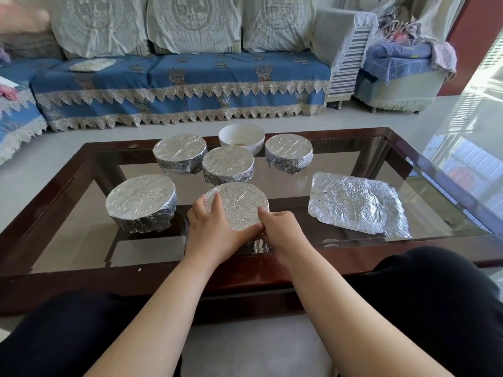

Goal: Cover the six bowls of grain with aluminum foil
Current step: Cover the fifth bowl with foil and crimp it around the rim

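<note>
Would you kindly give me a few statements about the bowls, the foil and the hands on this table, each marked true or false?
1. Five bowls already wear foil. True.
2. The uncovered white bowl stands nearest the person. False: it stands at the far side, behind the covered ones.
3. A loose foil sheet lies flat on the glass table, right of the bowls. True.
4. Both hands rest on the loose sheet. False: the left hand and right hand press foil around the nearest covered bowl.
5. The uncovered bowl is filled to the brim. False: only a little grain shows at its bottom.
</note>
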Available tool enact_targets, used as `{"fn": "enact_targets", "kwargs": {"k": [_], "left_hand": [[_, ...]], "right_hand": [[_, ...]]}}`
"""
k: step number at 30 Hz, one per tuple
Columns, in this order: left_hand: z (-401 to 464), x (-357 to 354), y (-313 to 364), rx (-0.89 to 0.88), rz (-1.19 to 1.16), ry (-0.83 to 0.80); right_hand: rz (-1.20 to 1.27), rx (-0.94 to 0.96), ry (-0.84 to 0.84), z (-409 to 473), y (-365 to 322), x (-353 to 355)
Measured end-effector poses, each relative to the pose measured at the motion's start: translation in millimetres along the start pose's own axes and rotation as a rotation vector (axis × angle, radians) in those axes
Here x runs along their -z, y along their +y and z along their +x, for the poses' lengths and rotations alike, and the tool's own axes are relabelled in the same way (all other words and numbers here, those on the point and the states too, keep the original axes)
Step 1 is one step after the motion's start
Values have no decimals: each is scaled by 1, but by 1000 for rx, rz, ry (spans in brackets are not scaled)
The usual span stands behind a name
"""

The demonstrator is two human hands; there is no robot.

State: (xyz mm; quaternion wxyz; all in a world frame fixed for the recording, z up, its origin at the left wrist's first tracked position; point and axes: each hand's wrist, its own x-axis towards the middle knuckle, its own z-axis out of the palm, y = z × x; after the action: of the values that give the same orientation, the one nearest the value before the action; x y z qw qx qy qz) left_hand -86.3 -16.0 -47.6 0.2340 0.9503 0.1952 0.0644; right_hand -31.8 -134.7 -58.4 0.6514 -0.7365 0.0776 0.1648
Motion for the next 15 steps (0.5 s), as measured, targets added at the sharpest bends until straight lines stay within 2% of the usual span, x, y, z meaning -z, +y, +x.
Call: {"fn": "enact_targets", "kwargs": {"k": [2, 5, 15], "left_hand": [[1, 1, 1, 4, -3, -8], [2, 2, 1, 5, 10, -20], [6, 3, -1, 6, 31, -31]], "right_hand": [[-47, 24, 1, 0, 4, 0], [16, -12, -24, 4, 8, 3], [488, -192, -244, 3, 3, 25]]}}
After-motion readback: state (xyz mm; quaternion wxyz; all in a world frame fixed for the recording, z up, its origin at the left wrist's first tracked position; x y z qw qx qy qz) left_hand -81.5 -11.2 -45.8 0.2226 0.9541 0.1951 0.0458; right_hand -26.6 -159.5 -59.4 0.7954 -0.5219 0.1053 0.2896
